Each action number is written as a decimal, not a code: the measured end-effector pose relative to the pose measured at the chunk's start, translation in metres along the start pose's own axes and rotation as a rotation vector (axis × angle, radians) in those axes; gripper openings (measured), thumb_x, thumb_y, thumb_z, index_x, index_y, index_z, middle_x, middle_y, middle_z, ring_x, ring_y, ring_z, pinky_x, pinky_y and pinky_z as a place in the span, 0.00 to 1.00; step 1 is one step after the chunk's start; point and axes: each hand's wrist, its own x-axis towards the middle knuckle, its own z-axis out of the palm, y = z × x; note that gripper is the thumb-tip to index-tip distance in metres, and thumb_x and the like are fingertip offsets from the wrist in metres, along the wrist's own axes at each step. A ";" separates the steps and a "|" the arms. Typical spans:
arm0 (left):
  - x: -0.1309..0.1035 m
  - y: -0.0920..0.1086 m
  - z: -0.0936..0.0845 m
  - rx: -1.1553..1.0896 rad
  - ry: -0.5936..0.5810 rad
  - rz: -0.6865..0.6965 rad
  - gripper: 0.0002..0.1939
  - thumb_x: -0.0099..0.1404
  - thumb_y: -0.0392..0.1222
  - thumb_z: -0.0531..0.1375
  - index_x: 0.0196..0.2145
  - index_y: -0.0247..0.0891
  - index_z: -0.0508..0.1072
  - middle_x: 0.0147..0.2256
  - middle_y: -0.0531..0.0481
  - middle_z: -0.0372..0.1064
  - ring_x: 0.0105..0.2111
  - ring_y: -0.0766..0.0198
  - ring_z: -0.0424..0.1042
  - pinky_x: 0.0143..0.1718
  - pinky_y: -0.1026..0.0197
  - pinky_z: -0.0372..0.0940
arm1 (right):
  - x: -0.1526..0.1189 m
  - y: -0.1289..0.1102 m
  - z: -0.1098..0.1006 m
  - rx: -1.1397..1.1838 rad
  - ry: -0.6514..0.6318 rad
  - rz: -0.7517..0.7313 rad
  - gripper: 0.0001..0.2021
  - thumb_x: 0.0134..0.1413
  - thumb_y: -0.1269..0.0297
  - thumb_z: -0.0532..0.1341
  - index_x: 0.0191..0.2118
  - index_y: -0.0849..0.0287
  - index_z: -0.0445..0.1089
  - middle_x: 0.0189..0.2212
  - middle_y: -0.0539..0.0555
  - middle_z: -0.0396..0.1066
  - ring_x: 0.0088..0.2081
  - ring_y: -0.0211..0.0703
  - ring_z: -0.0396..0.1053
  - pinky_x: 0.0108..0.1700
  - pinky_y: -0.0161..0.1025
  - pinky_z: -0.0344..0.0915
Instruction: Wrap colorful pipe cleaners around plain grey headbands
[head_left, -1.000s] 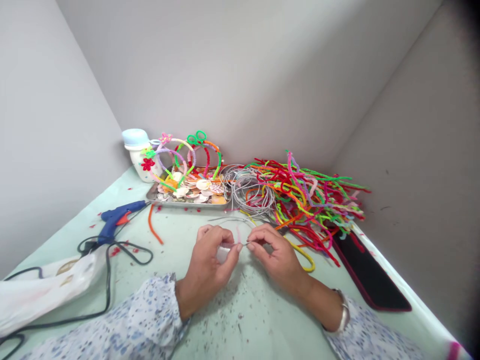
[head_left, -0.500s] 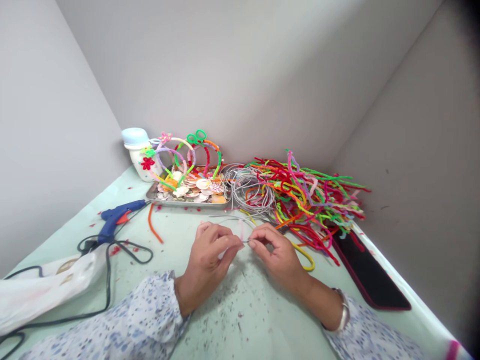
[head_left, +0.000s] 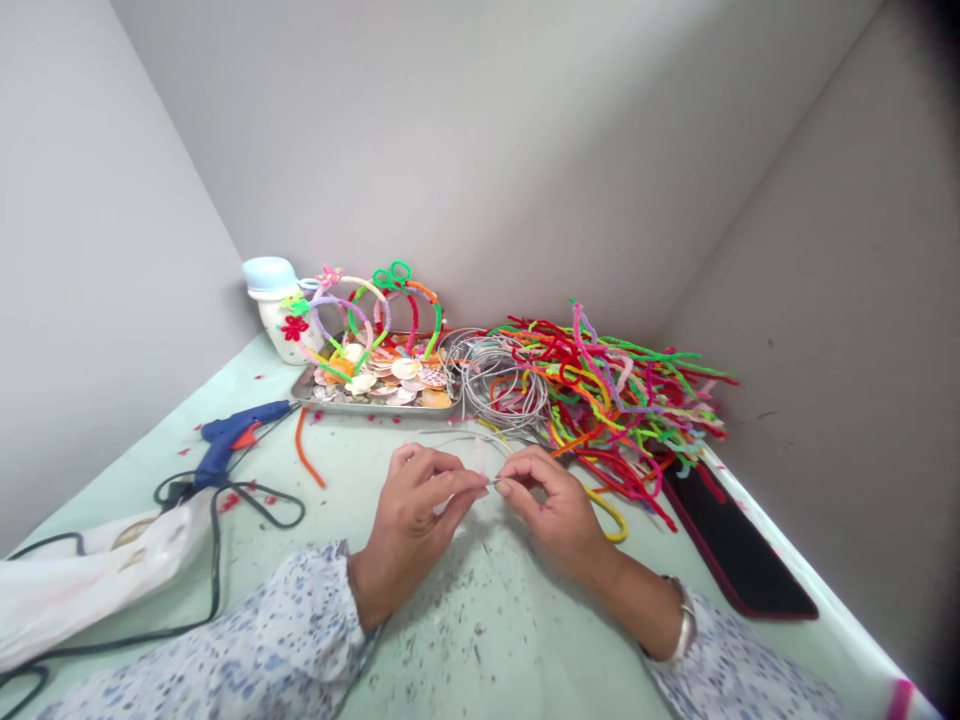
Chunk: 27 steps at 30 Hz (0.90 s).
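The left hand (head_left: 420, 502) and right hand (head_left: 553, 508) each keep a closed grip on a thin grey wire (head_left: 492, 483). A blurred pale-pink strip (head_left: 481, 459) shows near their fingertips.

The left hand (head_left: 412, 515) and right hand (head_left: 559, 515) pinch a thin strand (head_left: 492, 482) above the table (head_left: 585, 660).

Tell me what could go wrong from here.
What looks like a thin grey wire, pinched between the left grip and right grip, shows little to hold, so it might slip.

The long black cord by the blue plastic glue gun runs near the blue-spotted white left sleeve, which could snag it.

The coiled grey strands meet the tangled multicoloured fuzzy stems; pulling one could drag the other.
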 end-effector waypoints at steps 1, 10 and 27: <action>0.000 0.000 0.000 0.001 0.003 -0.008 0.06 0.61 0.35 0.63 0.36 0.42 0.77 0.31 0.51 0.70 0.33 0.63 0.66 0.38 0.57 0.59 | 0.000 0.000 0.000 -0.001 0.002 -0.001 0.03 0.58 0.66 0.59 0.34 0.57 0.69 0.32 0.51 0.67 0.35 0.40 0.66 0.36 0.36 0.63; 0.000 0.000 0.000 -0.017 -0.042 -0.086 0.06 0.60 0.37 0.64 0.37 0.42 0.77 0.31 0.51 0.72 0.34 0.62 0.69 0.40 0.56 0.60 | 0.001 0.000 0.000 -0.022 0.016 -0.015 0.03 0.58 0.66 0.60 0.33 0.56 0.70 0.32 0.51 0.67 0.34 0.41 0.66 0.35 0.37 0.63; 0.000 -0.001 0.001 -0.023 -0.075 -0.164 0.06 0.60 0.37 0.65 0.36 0.43 0.78 0.33 0.50 0.73 0.37 0.61 0.69 0.43 0.54 0.61 | 0.001 0.002 0.001 -0.060 0.022 -0.014 0.03 0.58 0.66 0.60 0.33 0.56 0.69 0.32 0.52 0.67 0.33 0.41 0.66 0.35 0.37 0.64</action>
